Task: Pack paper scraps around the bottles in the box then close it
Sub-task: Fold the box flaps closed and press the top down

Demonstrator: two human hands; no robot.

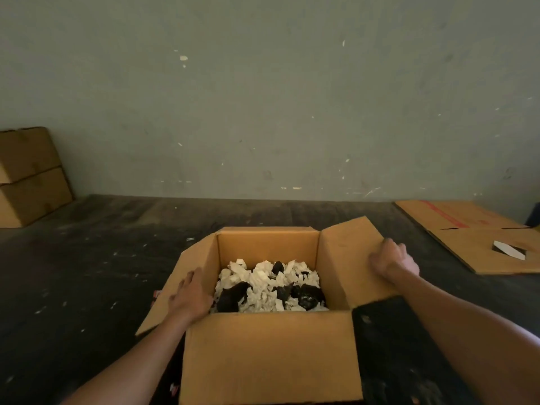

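An open cardboard box (268,355) stands on the dark floor right in front of me. White paper scraps (264,283) fill it, and dark bottle tops (308,295) poke out among them. My left hand (190,296) lies flat on the left flap (172,287), fingers spread. My right hand (391,258) grips the outer edge of the right flap (347,258), which stands raised and tilted outward. The near flap hangs down toward me and the far flap is folded back.
Two stacked closed cardboard boxes (29,176) stand by the wall at far left. A flattened carton (479,235) lies on the floor at right with a small white object (508,249) on it. A grey wall closes the back.
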